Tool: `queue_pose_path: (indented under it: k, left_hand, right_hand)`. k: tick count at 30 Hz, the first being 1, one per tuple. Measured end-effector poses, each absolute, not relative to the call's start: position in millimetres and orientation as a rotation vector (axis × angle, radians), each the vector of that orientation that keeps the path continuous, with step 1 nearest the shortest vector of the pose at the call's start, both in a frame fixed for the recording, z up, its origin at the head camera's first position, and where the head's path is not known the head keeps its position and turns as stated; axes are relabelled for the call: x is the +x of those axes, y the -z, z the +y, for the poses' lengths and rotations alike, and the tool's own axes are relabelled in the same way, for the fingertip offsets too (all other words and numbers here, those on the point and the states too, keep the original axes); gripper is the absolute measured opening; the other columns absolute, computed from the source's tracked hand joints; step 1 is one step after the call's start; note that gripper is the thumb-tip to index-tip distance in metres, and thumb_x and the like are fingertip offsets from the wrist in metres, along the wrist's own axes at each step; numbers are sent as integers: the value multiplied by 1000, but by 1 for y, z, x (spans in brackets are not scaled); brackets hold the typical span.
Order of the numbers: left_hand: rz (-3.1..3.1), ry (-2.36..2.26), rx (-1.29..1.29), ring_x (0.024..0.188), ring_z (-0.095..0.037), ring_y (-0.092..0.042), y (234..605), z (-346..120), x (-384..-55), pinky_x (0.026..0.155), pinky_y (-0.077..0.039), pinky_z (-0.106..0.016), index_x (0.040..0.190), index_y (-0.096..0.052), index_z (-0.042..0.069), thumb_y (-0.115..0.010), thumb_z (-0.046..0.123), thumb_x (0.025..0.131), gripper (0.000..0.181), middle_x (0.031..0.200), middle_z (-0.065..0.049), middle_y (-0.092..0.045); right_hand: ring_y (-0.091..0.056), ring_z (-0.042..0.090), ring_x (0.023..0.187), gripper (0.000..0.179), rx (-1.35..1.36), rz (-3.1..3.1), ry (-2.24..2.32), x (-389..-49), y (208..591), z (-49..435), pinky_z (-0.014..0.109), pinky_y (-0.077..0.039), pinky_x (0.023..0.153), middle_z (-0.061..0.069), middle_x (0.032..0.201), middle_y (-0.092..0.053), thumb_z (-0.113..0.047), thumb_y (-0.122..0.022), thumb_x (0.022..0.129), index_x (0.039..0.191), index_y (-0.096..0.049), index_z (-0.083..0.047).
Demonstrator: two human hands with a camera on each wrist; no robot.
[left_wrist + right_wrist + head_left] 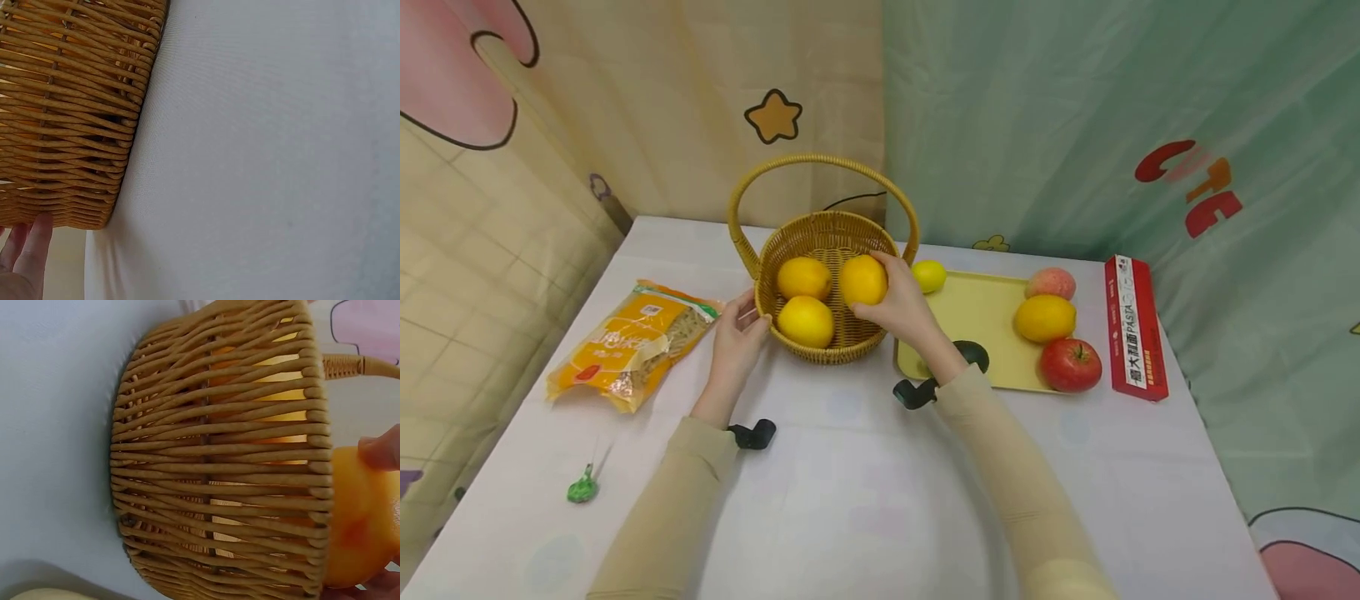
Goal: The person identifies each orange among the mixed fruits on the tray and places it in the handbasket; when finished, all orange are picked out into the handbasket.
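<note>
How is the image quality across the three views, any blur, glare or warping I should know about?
Head view: even, soft light, faint shadows, edges bowed by a wide lens, the basket sharp. Left wrist view: the weave is crisp, the white table slightly washed out, the fingertips soft at the frame edge. Right wrist view: light glows through the weave, the orange in the right hand is blurred.

Staged tabletop (850, 500), cartoon backdrops (1075, 125)

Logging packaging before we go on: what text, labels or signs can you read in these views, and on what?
"PASTA": on the white strip of the red box, beside Chinese characters too small to read.
"CUTE": big red and orange letters on the green backdrop.
Orange noodle bag: print too blurred to read.
Wrist views: no text.
</note>
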State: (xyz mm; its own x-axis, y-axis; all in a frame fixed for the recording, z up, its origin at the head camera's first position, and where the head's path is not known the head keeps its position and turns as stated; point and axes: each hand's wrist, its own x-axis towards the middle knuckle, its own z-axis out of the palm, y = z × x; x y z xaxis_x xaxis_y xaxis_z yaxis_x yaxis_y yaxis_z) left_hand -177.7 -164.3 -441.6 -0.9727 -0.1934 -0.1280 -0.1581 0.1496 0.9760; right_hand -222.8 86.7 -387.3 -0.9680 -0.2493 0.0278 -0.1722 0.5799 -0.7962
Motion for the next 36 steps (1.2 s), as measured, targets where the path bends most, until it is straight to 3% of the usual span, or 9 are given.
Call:
queue_pose_path:
  k: [9, 15, 25, 36]
  left_hand:
    - [-2350, 2023, 364, 137, -27, -45, 444, -163, -180, 111, -46, -40, 153, -33, 9, -54, 9, 99, 57, 152, -14, -41]
    - [-2357, 2032, 346, 137, -26, -45, 445, -162, -182, 111, -46, -40, 152, -33, 10, -54, 10, 99, 57, 152, -12, -41]
    - [-2357, 2052, 372, 139, -26, -43, 442, -162, -179, 112, -45, -39, 153, -32, 11, -53, 11, 99, 57, 154, -11, -39]
    - [-2363, 2054, 386, 140, -25, -41, 442, -168, -177, 113, -44, -37, 154, -30, 14, -52, 14, 100, 59, 155, -9, -37]
  right_hand:
    - [-43, 26, 137, 83, -324, 2795, 1069, -248, 397, 70, 38, -37, 118, 13, 152, -38, -20, -78, 83, 150, -33, -6]
    - [-49, 28, 132, 65, -302, 2863, 960, -255, 392, 63, 40, -42, 114, 15, 145, -45, -9, -70, 89, 146, -41, -5]
    - [-51, 27, 130, 43, -364, 2922, 871, -252, 394, 64, 37, -41, 115, 12, 140, -52, -13, -67, 93, 134, -58, -5]
    - [-52, 23, 127, 34, -406, 2909, 1081, -234, 391, 79, 35, -46, 110, 8, 136, -56, -14, -67, 94, 127, -63, -9]
